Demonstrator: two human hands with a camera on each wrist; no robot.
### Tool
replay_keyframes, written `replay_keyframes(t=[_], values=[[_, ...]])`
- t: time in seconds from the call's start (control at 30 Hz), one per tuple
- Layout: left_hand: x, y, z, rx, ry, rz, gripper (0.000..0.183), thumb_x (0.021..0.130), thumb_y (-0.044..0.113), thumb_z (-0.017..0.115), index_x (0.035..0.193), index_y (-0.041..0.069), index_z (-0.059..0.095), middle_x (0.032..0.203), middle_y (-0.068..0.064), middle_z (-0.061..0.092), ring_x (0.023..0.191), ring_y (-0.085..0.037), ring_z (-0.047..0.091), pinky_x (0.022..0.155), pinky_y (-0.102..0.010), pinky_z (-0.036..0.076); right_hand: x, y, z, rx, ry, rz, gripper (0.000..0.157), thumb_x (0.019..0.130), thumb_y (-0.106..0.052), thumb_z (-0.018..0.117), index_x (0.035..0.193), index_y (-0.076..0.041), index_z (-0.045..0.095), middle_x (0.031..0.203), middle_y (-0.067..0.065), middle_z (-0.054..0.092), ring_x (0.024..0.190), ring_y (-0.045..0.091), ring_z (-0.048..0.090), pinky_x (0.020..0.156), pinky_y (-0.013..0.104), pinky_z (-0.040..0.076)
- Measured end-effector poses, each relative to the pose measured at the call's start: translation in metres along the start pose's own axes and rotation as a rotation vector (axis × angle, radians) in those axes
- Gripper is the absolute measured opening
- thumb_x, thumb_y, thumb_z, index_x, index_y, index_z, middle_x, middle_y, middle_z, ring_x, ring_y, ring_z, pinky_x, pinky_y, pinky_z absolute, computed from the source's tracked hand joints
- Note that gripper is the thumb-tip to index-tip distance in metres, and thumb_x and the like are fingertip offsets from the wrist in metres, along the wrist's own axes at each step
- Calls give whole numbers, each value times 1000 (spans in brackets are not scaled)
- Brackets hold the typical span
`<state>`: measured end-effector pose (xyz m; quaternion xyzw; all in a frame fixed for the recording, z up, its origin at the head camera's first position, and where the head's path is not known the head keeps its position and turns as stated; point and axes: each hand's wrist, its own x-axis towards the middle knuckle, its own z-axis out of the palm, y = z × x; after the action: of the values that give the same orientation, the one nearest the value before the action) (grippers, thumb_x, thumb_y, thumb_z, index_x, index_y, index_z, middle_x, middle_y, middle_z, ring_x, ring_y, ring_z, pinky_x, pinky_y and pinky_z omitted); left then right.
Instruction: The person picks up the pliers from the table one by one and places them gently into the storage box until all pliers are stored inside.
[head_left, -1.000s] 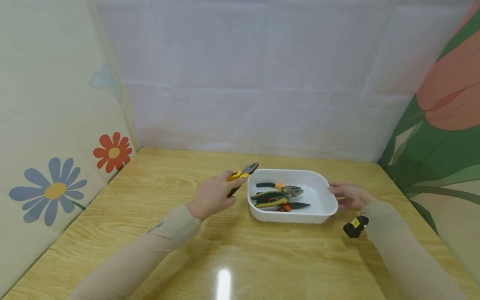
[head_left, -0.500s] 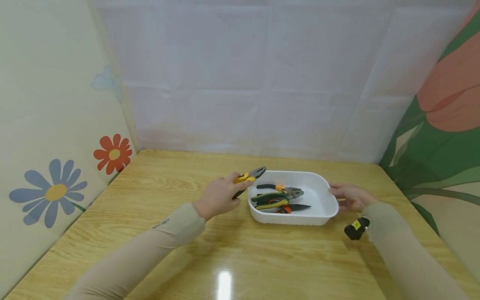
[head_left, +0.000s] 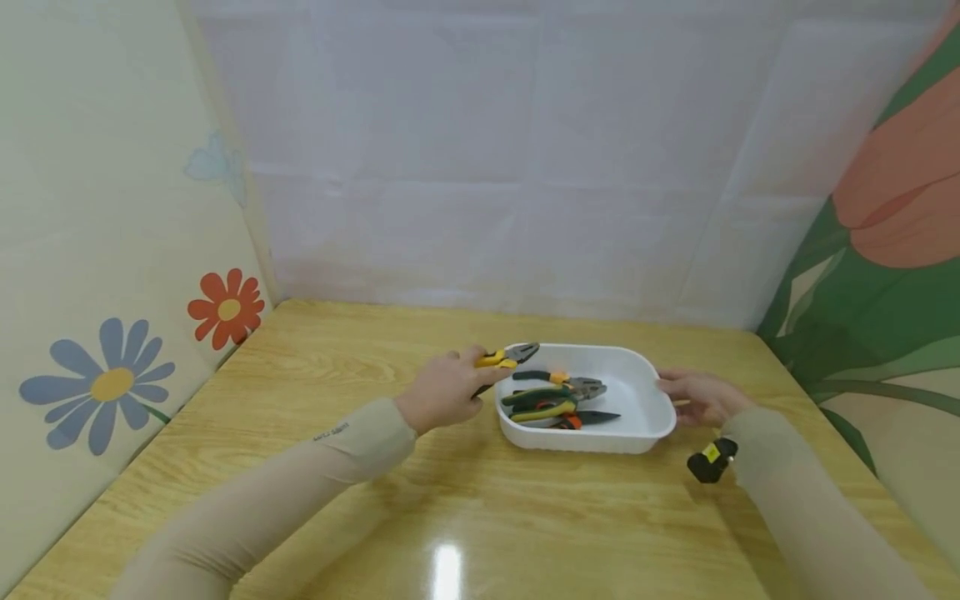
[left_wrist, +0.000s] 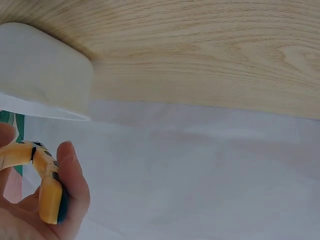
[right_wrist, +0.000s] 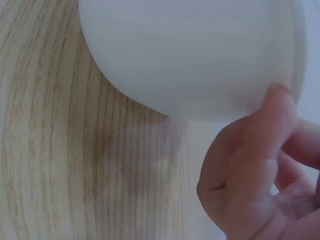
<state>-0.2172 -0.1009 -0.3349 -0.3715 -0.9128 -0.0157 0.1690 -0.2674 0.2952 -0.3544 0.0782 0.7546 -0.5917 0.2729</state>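
Observation:
My left hand (head_left: 444,390) grips combination pliers (head_left: 498,360) by their yellow-and-black handles. The metal head of the pliers points right, over the left rim of a white plastic basin (head_left: 637,358). In the left wrist view, the handles (left_wrist: 50,195) lie between thumb and fingers, near the basin's outer wall (left_wrist: 45,70). My right hand (head_left: 705,396) holds the basin's right end by its rim; the right wrist view shows a fingertip (right_wrist: 277,92) against the wall. Inside the basin lie several pliers, among them green-and-yellow-handled pliers (head_left: 543,408) and dark long-nose pliers (head_left: 600,417).
The basin stands on a wood-grain table (head_left: 525,517). A white cloth backdrop (head_left: 480,167) rises behind the table, with flower-patterned sheets on both sides. A small black device (head_left: 712,460) with a yellow label sits at the right wrist.
My left hand has moved right and slightly nearer with the pliers, bringing their head over the basin's left end. The right hand and the basin have hardly moved.

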Motion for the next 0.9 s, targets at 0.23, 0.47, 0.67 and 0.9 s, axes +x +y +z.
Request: replay_keyframes(t=[0.23,0.47,0.67,0.9], values=[[2,1,3,12,-18,14,53,83,7,69,134,20,67,126,-22,62,76,-32,65,58,-39,53,-1,0,1,19,10,11,69,106,-18,48,159,-4,6,125,12,52,94,16,59,83,29,56],[5,7,3,23,-40,46,53,84,7,67,135,21,67,126,-22,62,75,-31,64,59,-38,52,1,2,2,34,-12,1,69,106,-16,47,159,-3,4,113,5,56,92,15,59,80,27,56],[12,12,1,8,-103,33,54,87,8,65,139,24,63,132,-24,59,85,-35,66,63,-41,54,3,3,2,26,11,12,69,107,-17,47,160,-4,6,125,13,53,94,16,59,81,28,55],[22,15,3,-24,-162,-17,55,92,12,66,145,26,57,141,-23,52,94,-38,65,57,-37,50,3,4,-1,-3,1,-2,69,107,-18,46,160,-2,5,130,15,52,96,16,59,83,30,56]])
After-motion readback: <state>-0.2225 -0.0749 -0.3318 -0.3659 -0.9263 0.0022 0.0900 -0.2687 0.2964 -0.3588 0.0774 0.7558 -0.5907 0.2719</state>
